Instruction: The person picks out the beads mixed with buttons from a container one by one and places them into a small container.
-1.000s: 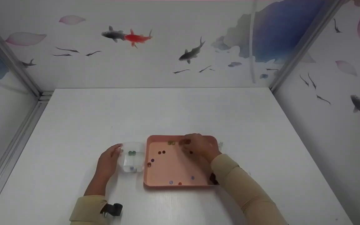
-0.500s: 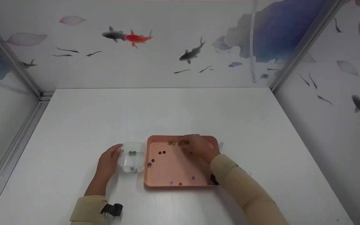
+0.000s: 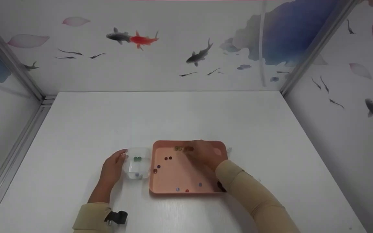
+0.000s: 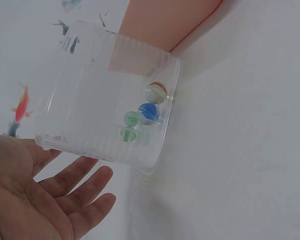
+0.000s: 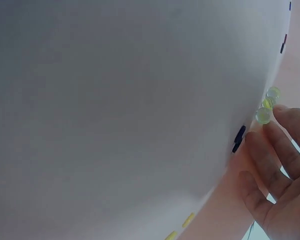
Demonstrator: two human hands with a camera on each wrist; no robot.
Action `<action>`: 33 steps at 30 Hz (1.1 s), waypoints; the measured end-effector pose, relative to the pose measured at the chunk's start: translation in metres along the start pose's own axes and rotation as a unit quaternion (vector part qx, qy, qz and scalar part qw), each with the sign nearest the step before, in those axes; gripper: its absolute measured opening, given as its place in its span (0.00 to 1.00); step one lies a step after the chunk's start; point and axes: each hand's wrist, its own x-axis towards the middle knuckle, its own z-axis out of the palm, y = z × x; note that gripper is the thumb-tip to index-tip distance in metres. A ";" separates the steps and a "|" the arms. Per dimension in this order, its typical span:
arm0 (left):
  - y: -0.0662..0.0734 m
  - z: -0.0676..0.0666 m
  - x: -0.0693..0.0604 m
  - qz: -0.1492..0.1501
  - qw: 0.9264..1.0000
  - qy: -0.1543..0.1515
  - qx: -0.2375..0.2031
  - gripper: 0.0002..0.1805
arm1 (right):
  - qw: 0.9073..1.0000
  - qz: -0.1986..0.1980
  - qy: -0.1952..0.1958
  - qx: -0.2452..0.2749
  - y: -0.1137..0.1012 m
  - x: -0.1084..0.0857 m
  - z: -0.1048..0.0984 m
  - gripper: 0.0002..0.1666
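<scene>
A clear plastic container (image 3: 139, 165) stands left of the pink tray (image 3: 176, 174). In the left wrist view it holds a blue-and-white marble (image 4: 149, 114), a marble with an orange swirl (image 4: 156, 92) and two small green marbles (image 4: 131, 118). My left hand (image 3: 111, 166) rests against its left side, with several fingers stretched loosely. Over the tray's far edge, my right hand (image 3: 202, 153) has thumb and forefinger at a pale yellow-green marble (image 5: 263, 115). Two similar marbles (image 5: 273, 93) lie beside it. Whether those fingertips pinch the marble I cannot tell.
Small dark round pieces (image 3: 168, 158) lie in the tray's left half, more (image 3: 157, 168) by its left wall. Bluish and red ones (image 3: 187, 191) sit along the near edge. Printed walls bound the white table (image 3: 108, 116). Pale grey surface (image 5: 115, 125) fills most of the right wrist view.
My right hand has shifted slightly left and nearer along the tray's far side. The left hand and the container have stayed in place.
</scene>
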 end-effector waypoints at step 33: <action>0.002 -0.001 -0.002 -0.004 1.000 -0.002 -0.002 0.25 | 0.997 -0.037 0.062 -0.035 -0.001 0.003 0.011 0.15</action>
